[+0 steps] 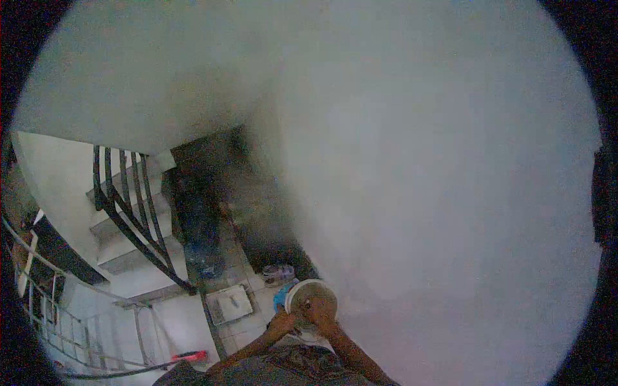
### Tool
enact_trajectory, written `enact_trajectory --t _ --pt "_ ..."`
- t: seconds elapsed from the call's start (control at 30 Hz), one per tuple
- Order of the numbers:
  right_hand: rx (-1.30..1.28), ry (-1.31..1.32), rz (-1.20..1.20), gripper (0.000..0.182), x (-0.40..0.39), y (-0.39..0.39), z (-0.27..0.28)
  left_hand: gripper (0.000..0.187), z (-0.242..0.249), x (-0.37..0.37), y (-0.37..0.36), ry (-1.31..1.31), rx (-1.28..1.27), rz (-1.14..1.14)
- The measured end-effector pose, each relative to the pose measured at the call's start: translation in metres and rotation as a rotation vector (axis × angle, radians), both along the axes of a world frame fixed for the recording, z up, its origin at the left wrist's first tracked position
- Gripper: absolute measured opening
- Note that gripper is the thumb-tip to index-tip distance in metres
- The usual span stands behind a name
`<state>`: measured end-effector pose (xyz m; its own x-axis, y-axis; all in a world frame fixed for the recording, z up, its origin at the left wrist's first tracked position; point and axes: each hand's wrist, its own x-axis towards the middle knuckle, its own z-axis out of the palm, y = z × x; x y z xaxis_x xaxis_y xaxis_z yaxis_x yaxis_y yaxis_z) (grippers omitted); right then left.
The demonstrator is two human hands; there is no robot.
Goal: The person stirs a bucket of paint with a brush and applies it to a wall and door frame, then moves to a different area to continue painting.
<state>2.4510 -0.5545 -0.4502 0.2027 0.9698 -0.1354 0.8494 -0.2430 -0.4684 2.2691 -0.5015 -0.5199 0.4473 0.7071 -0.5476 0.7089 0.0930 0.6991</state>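
Note:
A round white bucket (pixel 331 291) stands on the floor in front of me, low in the middle of the view. My right hand (pixel 318 311) reaches over its rim into the opening, fingers curled; a small dark spot shows at the fingertips, too grainy to name. Against the bucket's near left side is my left hand (pixel 282 321), its fingers closed; whether they grip the rim or something else I cannot make out. Bright blue material (pixel 282 296), perhaps cloth or plastic, lies just beyond the left hand, against the bucket.
A pale wall (pixel 438 212) rises close on the right. Shoes (pixel 278 274) sit beyond the bucket, and a whitish square slab (pixel 232 305) lies on the tiles to the left. Further left are stairs with a dark railing (pixel 138 228), a metal rack (pixel 64 321) and a red object (pixel 190 356).

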Motion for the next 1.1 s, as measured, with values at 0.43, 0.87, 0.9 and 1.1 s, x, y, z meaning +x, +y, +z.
enact_trajectory --t 0.43,0.87,0.9,1.1 --pt "0.439 -0.085 -0.067 0.044 -0.009 -0.019 -0.039 0.078 -0.037 -0.031 -0.006 0.226 0.551 -0.406" --pt "0.45 -0.092 -0.102 0.028 -0.025 -0.009 -0.025 0.044 -0.02 -0.03 -0.007 0.186 0.063 0.27" --pt "0.394 -0.129 -0.014 0.026 -0.023 -0.015 0.004 0.044 -0.014 -0.029 -0.009 0.208 0.134 0.224" --pt "0.589 0.5 -0.317 0.02 -0.01 -0.003 0.004 0.032 -0.075 -0.043 0.027 0.123 0.843 -0.444"
